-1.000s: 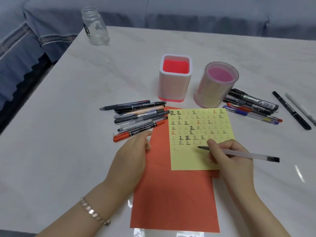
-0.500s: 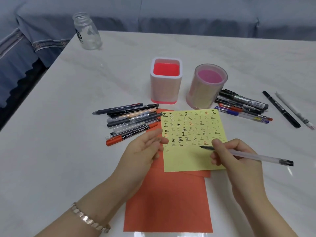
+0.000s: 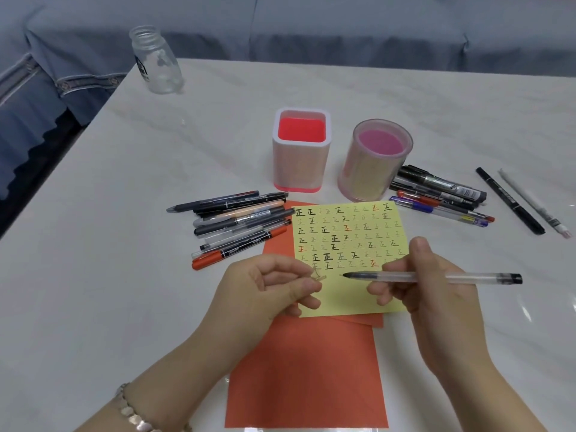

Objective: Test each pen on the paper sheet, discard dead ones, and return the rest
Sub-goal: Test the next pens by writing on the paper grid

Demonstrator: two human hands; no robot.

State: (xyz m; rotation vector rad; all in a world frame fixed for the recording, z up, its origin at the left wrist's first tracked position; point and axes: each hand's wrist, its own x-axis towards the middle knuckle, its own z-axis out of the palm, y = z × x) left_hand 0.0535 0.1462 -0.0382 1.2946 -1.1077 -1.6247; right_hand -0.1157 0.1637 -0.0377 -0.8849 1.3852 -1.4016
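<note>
Hidden parts: the lower left corner of the paper sheet (image 3: 352, 238) is covered by the left hand (image 3: 261, 291). Part of its right edge is covered by the right hand (image 3: 436, 307).
Hard to make out: a small clear piece (image 3: 320, 277) is pinched between the left thumb and fingers. Its kind cannot be determined.
Pen in hand: a clear-barrelled pen (image 3: 467, 278) with a dark tip is gripped by the right fingers. It is held nearly level over the sheet's blank lower part, tip pointing left.
Sheet: yellow, filled with rows of small black, grey and red marks. It is laid on orange paper (image 3: 305, 375) on the surface (image 3: 124, 182).
Other pens: a left pile (image 3: 240, 226) and a right pile (image 3: 442, 194) are laid on either side of the sheet.
</note>
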